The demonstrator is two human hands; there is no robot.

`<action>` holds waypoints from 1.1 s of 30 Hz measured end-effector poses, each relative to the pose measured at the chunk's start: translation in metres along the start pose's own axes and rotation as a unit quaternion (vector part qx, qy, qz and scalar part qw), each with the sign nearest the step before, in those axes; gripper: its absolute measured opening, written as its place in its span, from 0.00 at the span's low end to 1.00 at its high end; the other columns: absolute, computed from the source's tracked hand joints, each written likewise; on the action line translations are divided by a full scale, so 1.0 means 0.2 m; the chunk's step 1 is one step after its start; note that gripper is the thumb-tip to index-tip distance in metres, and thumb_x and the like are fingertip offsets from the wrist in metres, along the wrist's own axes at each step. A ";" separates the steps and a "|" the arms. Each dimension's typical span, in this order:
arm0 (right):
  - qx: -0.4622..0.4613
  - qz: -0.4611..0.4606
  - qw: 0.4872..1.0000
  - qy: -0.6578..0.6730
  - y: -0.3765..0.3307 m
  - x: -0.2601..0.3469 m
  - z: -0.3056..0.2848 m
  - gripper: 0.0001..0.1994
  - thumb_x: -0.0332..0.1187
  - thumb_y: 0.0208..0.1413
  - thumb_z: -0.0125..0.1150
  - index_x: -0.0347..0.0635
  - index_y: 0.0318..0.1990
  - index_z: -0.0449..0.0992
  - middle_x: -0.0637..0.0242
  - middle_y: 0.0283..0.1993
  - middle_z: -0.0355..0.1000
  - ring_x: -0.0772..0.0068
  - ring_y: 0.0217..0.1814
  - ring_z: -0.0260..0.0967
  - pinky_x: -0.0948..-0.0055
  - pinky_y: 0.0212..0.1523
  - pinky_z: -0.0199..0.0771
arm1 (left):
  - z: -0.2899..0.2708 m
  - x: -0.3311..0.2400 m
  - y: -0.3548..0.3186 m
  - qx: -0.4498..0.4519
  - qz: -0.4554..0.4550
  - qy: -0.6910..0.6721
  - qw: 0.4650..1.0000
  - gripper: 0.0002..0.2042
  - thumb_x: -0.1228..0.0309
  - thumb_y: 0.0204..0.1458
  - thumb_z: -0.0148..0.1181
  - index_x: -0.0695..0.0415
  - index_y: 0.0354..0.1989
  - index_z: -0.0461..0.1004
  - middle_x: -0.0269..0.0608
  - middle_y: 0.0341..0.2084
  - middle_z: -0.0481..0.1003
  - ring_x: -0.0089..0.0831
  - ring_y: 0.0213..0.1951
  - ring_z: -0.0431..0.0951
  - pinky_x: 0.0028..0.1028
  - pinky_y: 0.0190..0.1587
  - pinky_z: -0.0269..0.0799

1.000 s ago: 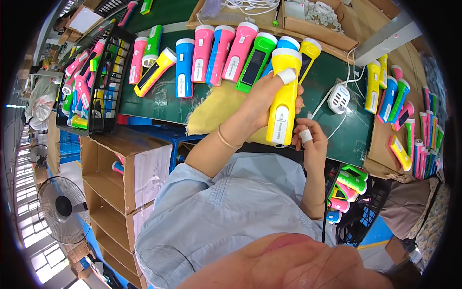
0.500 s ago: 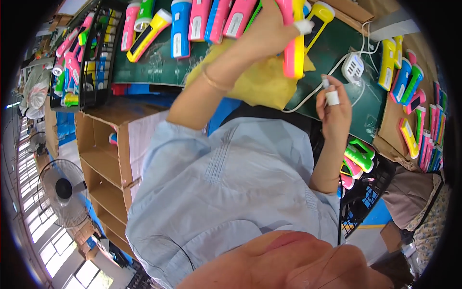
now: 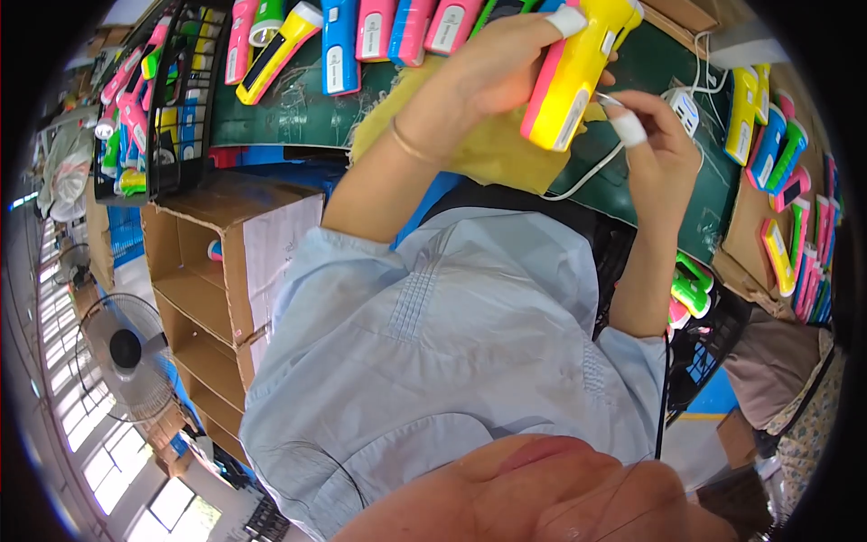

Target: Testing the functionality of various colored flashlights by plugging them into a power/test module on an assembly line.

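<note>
A yellow and pink flashlight is in my left hand, whose fingers wrap round its body. It tilts, with its head up and its tail toward me. My right hand is beside its lower end, thumb and forefinger brought together on a small pale, thin piece that I cannot make out. White tape covers fingers of both hands. Under my left hand a yellow cloth lies on the green tabletop. A row of flashlights in several colours, such as a blue one, lies along the far side.
A black basket of flashlights stands at the left, above a cardboard shelf box. A white power strip with a cable lies right of my hand. The open carton at the right holds more flashlights; another black basket is below it.
My left hand has turned the flashlight so its yellow side shows more and has drawn it nearer. My right hand has risen and come close to the flashlight's lower end.
</note>
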State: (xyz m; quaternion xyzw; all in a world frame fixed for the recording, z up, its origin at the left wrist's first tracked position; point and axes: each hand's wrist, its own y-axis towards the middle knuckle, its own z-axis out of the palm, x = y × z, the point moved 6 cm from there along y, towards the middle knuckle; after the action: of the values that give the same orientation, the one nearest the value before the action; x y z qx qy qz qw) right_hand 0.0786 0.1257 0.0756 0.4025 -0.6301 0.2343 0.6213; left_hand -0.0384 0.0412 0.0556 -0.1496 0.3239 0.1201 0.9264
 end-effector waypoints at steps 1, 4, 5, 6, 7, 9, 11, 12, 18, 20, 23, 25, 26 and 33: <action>0.008 -0.052 0.995 -0.087 0.00 0.05 0.02 0.06 0.22 0.46 0.59 0.37 0.34 0.75 0.70 0.29 0.71 0.80 0.30 0.67 0.82 0.34 0.67 | 0.00 0.01 -0.01 -0.010 0.022 -0.005 1.000 0.16 0.63 0.54 0.51 0.65 0.43 0.64 0.44 0.32 0.72 0.32 0.33 0.75 0.30 0.35 0.74; 0.014 -0.156 0.962 -0.223 0.01 0.16 0.08 0.07 0.20 0.43 0.59 0.38 0.33 0.75 0.66 0.29 0.71 0.76 0.27 0.69 0.79 0.30 0.68 | -0.03 0.04 -0.02 -0.094 0.090 0.076 0.989 0.18 0.63 0.53 0.53 0.66 0.44 0.62 0.46 0.33 0.71 0.31 0.32 0.75 0.30 0.33 0.74; 0.055 -0.164 0.954 -0.247 0.03 0.15 0.10 0.07 0.21 0.43 0.58 0.37 0.32 0.74 0.65 0.29 0.71 0.75 0.27 0.68 0.79 0.29 0.68 | -0.02 0.01 -0.04 -0.121 0.118 0.151 0.974 0.18 0.62 0.53 0.53 0.65 0.44 0.62 0.45 0.32 0.71 0.30 0.32 0.75 0.30 0.34 0.74; 0.096 -0.171 0.943 -0.270 0.04 0.14 0.11 0.06 0.21 0.44 0.57 0.37 0.32 0.74 0.65 0.28 0.70 0.75 0.26 0.68 0.79 0.29 0.67 | -0.01 -0.02 -0.05 -0.146 0.145 0.225 0.952 0.19 0.61 0.53 0.53 0.64 0.45 0.62 0.45 0.32 0.72 0.29 0.32 0.75 0.30 0.34 0.74; 0.187 -0.081 0.965 -0.162 0.06 0.13 0.09 0.06 0.21 0.45 0.55 0.37 0.32 0.74 0.66 0.28 0.70 0.75 0.27 0.67 0.79 0.30 0.67 | 0.00 0.00 -0.05 -0.110 0.192 0.176 0.959 0.18 0.60 0.54 0.53 0.63 0.44 0.62 0.44 0.31 0.71 0.30 0.32 0.75 0.32 0.34 0.74; 0.328 -0.032 0.944 0.024 0.00 0.15 0.08 0.06 0.21 0.42 0.59 0.35 0.31 0.73 0.69 0.29 0.69 0.79 0.31 0.66 0.82 0.33 0.65 | 0.10 -0.02 -0.13 0.072 0.189 0.013 0.979 0.19 0.57 0.55 0.50 0.62 0.41 0.67 0.43 0.30 0.72 0.30 0.33 0.74 0.28 0.36 0.73; 0.298 -0.031 0.954 0.017 -0.07 0.15 0.11 0.10 0.22 0.40 0.62 0.36 0.34 0.73 0.68 0.31 0.68 0.79 0.32 0.66 0.81 0.32 0.65 | 0.13 -0.10 -0.16 0.084 0.294 0.230 0.924 0.22 0.51 0.55 0.46 0.61 0.42 0.65 0.43 0.31 0.71 0.28 0.32 0.73 0.26 0.35 0.72; 0.279 -0.054 0.958 -0.033 -0.08 0.17 0.12 0.12 0.22 0.40 0.63 0.36 0.35 0.72 0.67 0.32 0.68 0.77 0.32 0.66 0.80 0.32 0.65 | 0.13 -0.10 -0.14 0.073 0.262 0.135 0.953 0.23 0.50 0.55 0.44 0.60 0.43 0.64 0.43 0.31 0.71 0.28 0.32 0.73 0.26 0.34 0.72; 0.196 -0.464 0.849 -0.162 -0.36 0.20 0.17 0.16 0.22 0.31 0.61 0.34 0.35 0.74 0.63 0.30 0.66 0.66 0.29 0.64 0.70 0.26 0.65 | 0.03 0.01 -0.09 -0.071 0.160 -0.051 0.983 0.25 0.44 0.54 0.41 0.56 0.45 0.64 0.38 0.28 0.69 0.29 0.29 0.70 0.28 0.32 0.70; 0.241 -0.446 0.845 -0.167 -0.39 0.21 0.17 0.16 0.23 0.30 0.60 0.34 0.34 0.75 0.64 0.27 0.65 0.67 0.25 0.63 0.72 0.25 0.64 | 0.03 -0.05 -0.10 0.015 0.276 0.076 0.958 0.24 0.46 0.54 0.42 0.56 0.43 0.65 0.38 0.27 0.68 0.30 0.28 0.70 0.29 0.30 0.70; 0.096 -0.341 0.907 -0.228 -0.33 0.17 0.15 0.25 0.32 0.27 0.68 0.35 0.39 0.73 0.65 0.27 0.65 0.66 0.24 0.62 0.73 0.22 0.62 | 0.09 0.04 -0.13 0.007 0.207 -0.070 0.976 0.22 0.47 0.55 0.43 0.55 0.42 0.66 0.37 0.26 0.68 0.27 0.28 0.70 0.27 0.29 0.69; 0.045 -0.258 0.942 -0.209 -0.28 0.14 0.16 0.25 0.36 0.31 0.70 0.36 0.40 0.71 0.64 0.28 0.65 0.65 0.24 0.62 0.73 0.23 0.63 | 0.08 0.07 -0.17 0.060 0.273 0.057 0.959 0.29 0.45 0.47 0.51 0.62 0.44 0.63 0.45 0.31 0.71 0.29 0.32 0.73 0.28 0.34 0.71; -0.007 -0.172 0.967 -0.190 -0.23 0.08 0.14 0.26 0.40 0.35 0.72 0.37 0.41 0.70 0.64 0.29 0.65 0.64 0.25 0.63 0.73 0.24 0.65 | 0.11 0.06 -0.22 -0.006 0.325 0.201 0.924 0.38 0.34 0.40 0.50 0.61 0.42 0.64 0.46 0.32 0.71 0.27 0.31 0.71 0.25 0.34 0.70; 0.130 -0.124 0.977 -0.114 -0.21 -0.15 0.12 0.22 0.29 0.39 0.65 0.40 0.46 0.69 0.61 0.31 0.61 0.65 0.30 0.61 0.75 0.30 0.62 | 0.18 0.14 -0.38 0.102 0.394 0.553 0.727 0.20 0.71 0.36 0.64 0.60 0.41 0.69 0.38 0.31 0.73 0.34 0.33 0.72 0.29 0.34 0.68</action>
State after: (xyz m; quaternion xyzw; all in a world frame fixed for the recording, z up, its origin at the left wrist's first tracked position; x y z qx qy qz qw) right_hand 0.0937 0.0890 0.0359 0.5785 -0.6064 0.1880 0.5121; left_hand 0.0270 -0.0132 0.0803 0.0472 0.8187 0.3367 0.4628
